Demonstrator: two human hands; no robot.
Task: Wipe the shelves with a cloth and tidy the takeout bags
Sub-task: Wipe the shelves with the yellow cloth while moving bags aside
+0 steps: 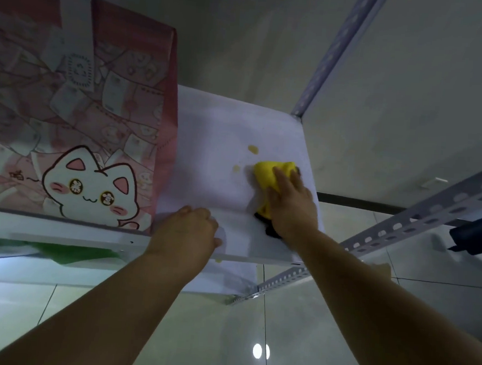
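A white shelf board (207, 163) carries a tall pink takeout bag (102, 115) with a white cartoon cat, standing upright on its left part. On the right part, my right hand (290, 200) presses flat on a yellow cloth (266, 170) with a dark edge. Just beyond the cloth lie two yellowish spots, the larger spot (253, 149) and a smaller spot (236, 168). My left hand (191, 227) rests with curled fingers on the shelf's front edge, right of the bag; it holds nothing that I can see.
Perforated grey metal uprights (337, 46) and a slanted rail (402, 225) frame the shelf on the right. A lower shelf (28, 264) holds something green (66, 251). A dark object (478, 236) juts in at the far right. Glossy tiled floor (251, 340) lies below.
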